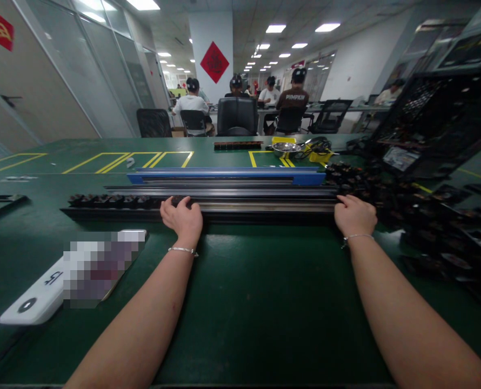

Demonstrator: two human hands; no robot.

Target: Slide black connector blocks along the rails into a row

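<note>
A long dark metal rail lies across the green table in front of me. My left hand rests on its near edge with fingers curled over it. My right hand grips the rail's right end, fingers closed around it. Small black parts sit in a row on the rail's left portion. Behind it lie more metal rails and a blue rail.
A heap of small black parts covers the table's right side, below a black crate. A white device lies at the near left. A metal bowl and yellow items sit farther back. Several people sit at desks beyond.
</note>
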